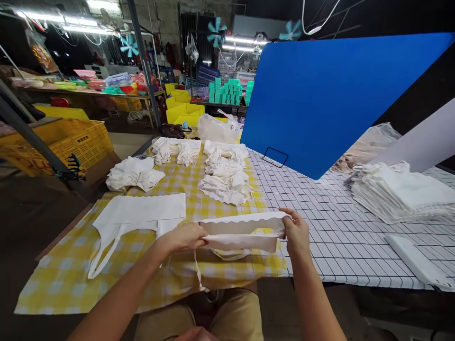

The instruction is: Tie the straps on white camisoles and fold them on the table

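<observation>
Head view shows both hands at the near edge of the table, each clamped on one end of a folded white cloth bag [241, 234]: the left hand [186, 237] pinches its left end, the right hand [297, 233] grips its right end, and the two are held well apart with the bag stretched between them. A thin strap [198, 272] hangs from the bag over the table edge toward the lap. Just left of it a flat white bag [142, 213] lies spread on the yellow checked cloth [64, 279], its handles trailing toward the near left corner. Farther off sit small heaps of folded bags [225, 182], leaving a bare strip of cloth between them and the hands. To the right the white gridded tabletop [320, 222] is open up to a tall stack of bags [401, 192] near the far right edge. A blue board [330, 94] leans behind it. Yellow crates [76, 142] stand on the left floor under strip lights.
</observation>
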Tool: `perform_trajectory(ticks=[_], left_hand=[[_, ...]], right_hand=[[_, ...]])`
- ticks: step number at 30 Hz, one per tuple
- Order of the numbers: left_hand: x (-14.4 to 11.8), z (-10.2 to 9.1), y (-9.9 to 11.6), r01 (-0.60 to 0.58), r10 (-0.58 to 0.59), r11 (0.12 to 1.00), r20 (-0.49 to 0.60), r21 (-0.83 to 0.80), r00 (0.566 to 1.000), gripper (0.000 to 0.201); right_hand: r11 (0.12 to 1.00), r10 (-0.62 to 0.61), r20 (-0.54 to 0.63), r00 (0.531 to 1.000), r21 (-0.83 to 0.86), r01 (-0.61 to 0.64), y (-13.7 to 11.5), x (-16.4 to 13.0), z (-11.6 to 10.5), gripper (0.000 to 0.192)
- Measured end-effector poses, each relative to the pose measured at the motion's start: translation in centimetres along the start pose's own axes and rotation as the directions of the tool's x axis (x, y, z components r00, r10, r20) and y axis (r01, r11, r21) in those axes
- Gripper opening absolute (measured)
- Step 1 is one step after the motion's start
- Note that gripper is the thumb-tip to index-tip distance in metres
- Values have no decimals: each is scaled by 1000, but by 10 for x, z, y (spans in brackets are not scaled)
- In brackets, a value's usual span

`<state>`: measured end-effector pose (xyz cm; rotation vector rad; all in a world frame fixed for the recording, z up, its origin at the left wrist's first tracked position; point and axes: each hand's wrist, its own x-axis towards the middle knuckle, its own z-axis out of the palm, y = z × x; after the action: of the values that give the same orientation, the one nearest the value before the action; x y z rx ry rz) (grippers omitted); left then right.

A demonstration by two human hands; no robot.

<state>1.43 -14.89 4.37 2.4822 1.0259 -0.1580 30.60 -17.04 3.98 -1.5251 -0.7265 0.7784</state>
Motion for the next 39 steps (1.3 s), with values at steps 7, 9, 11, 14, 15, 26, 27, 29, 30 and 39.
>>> perform_trajectory(ticks=[7, 9, 11, 14, 15, 26, 27, 29, 30, 39], left_hand=[[-2, -6, -14, 0, -3, 996, -33, -94, 999, 39], [-2, -6, -14, -13, 9, 992, -28, -123, 1000, 38], [0, -5, -14, -21, 7, 980, -68, -197, 998, 27], [4, -1, -12, -43, -5, 945, -147, -324, 989, 11], [6, 0, -12, -64, 3, 930, -166, -362, 986, 19], [18, -6, 2, -230, 160, 788, -170, -571, 972, 19], [16, -6, 1, -227, 159, 788, -167, -572, 973, 13], [11, -3, -5, -213, 145, 779, -162, -589, 976, 11], [8, -1, -8, -201, 128, 771, -162, -604, 978, 17], [-1, 12, -30, -14, -194, 797, -277, -604, 941, 28]], right_hand=[[980, 190, 64, 980, -66, -186, 13, 12, -2, 32], [973, 230, 96, 968, -38, -227, 14, 15, -5, 31], [970, 242, 120, 963, 0, -244, 16, 18, -6, 33], [980, 197, 128, 972, -40, -193, 19, 20, -3, 46], [986, 146, 117, 982, -97, -135, 19, 18, 1, 51], [818, -188, 874, 448, -113, 564, 10, -54, 78, 32], [815, -170, 875, 453, -134, 564, 10, -53, 81, 29], [821, -138, 863, 486, -174, 543, 11, -50, 82, 28], [833, -125, 857, 501, -184, 522, 11, -48, 81, 29], [892, 61, 928, 367, -215, 396, 4, -53, 50, 31]])
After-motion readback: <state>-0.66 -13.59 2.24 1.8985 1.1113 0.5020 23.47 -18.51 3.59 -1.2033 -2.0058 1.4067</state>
